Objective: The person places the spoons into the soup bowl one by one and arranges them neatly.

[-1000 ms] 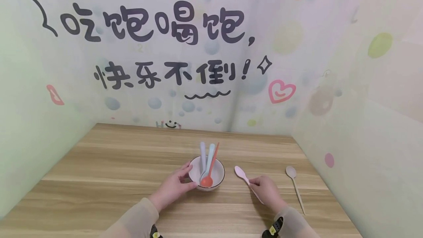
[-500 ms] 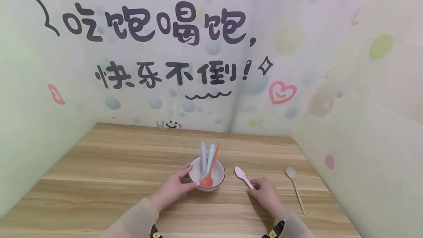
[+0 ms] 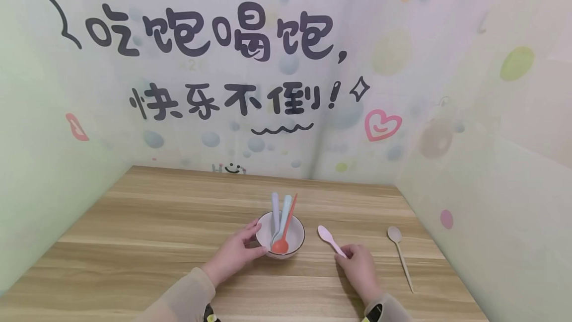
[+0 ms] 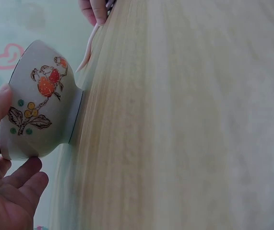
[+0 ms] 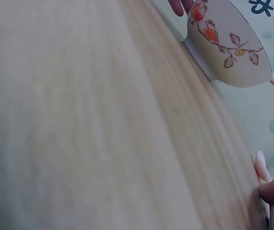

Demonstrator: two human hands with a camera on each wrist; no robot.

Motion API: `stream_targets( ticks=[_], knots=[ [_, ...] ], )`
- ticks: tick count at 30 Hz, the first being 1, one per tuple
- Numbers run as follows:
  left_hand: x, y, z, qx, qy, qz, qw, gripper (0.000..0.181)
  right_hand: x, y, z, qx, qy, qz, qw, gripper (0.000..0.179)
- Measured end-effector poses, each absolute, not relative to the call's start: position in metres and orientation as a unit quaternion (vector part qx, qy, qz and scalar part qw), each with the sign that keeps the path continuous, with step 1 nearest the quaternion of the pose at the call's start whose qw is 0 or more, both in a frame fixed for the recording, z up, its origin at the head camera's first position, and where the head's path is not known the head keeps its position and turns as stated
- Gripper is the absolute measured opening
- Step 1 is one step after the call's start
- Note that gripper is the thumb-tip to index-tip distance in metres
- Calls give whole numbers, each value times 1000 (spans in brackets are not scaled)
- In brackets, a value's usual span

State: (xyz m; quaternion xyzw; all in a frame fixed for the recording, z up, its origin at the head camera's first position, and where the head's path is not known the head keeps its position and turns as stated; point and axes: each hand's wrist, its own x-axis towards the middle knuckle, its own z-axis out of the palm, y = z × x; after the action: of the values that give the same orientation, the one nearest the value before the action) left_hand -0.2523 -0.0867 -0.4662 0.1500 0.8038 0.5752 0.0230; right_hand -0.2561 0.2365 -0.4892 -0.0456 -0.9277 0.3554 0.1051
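Observation:
A white bowl [image 3: 296, 236] with a dark rim and a painted branch-and-fruit pattern [image 4: 45, 86] stands upright on the table. My left hand [image 3: 232, 256] holds its left side, thumb at the rim and fingers against the outer wall. Inside the bowl lean an orange spoon [image 3: 280, 246], a light blue utensil [image 3: 286, 206] and a lavender utensil [image 3: 275, 204]; the lower ends of these two are partly hidden. To the bowl's right, my right hand [image 3: 361, 268] pinches the handle of a pale pink spoon [image 3: 326, 234]. That spoon lies low at the tabletop, its bowl end pointing away to the left.
A beige long-handled spoon [image 3: 404, 262] lies on the wooden table [image 3: 147, 222], right of my right hand. Walls close off the back and both sides; the back wall [image 3: 201, 63] carries large dark lettering.
My right hand has shifted slightly and now covers the lower end of the pink spoon's handle, which stuck out below it earlier. My left hand and the bowl have stayed put.

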Motion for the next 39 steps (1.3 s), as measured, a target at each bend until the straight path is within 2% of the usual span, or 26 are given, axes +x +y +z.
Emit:
stream_targets(
  ticks=[22,39],
  knots=[
    [-251,-86,-464,139,816,560,25,71,-252,236,-491,-72,-908,399,109,16],
    [-251,-87,-463,137,815,562,27,70,-258,238,-474,-75,-897,424,99,18]
  ],
)
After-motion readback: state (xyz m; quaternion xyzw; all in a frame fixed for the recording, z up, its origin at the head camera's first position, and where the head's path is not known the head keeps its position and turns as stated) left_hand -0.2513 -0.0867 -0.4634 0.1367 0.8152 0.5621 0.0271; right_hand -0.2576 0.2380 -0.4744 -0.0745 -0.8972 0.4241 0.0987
